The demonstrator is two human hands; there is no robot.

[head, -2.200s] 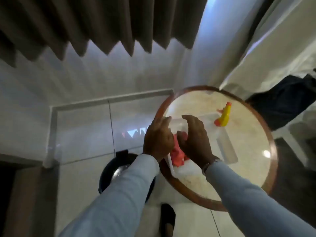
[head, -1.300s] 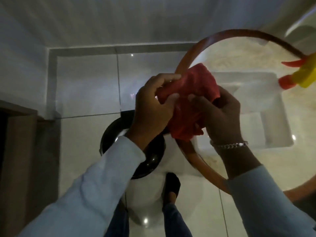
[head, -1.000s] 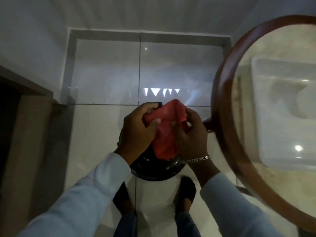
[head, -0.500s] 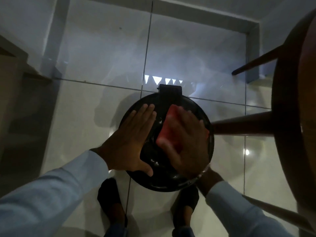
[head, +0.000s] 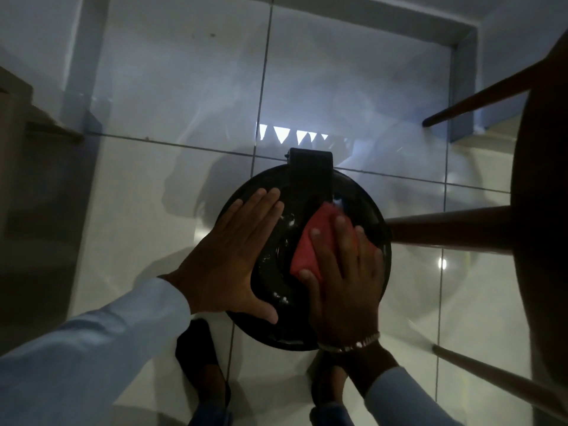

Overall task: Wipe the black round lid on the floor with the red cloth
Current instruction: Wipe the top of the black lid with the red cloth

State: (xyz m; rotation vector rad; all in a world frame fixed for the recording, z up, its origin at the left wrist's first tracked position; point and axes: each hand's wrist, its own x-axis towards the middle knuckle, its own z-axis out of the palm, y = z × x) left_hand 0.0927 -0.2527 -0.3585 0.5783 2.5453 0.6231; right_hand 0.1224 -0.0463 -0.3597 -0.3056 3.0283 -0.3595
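Observation:
The black round lid (head: 276, 265) lies flat on the glossy white floor tiles, with a black rectangular handle (head: 311, 176) at its far edge. My left hand (head: 227, 256) rests flat on the lid's left side, fingers spread, holding nothing. My right hand (head: 344, 278) presses the folded red cloth (head: 310, 247) onto the lid's right half; the cloth shows at my fingertips and the rest is hidden under my palm.
A round wooden table (head: 541, 241) fills the right edge, its legs (head: 445, 232) slanting to the floor just right of the lid. My two dark shoes (head: 199, 361) stand near the lid's front edge. A grey skirting (head: 461, 72) runs along the walls at the back.
Both hands lifted the red cloth off the table and lowered it to the lid. In the last half second my right hand slid the cloth rightward across the lid; my left hand stayed flat.

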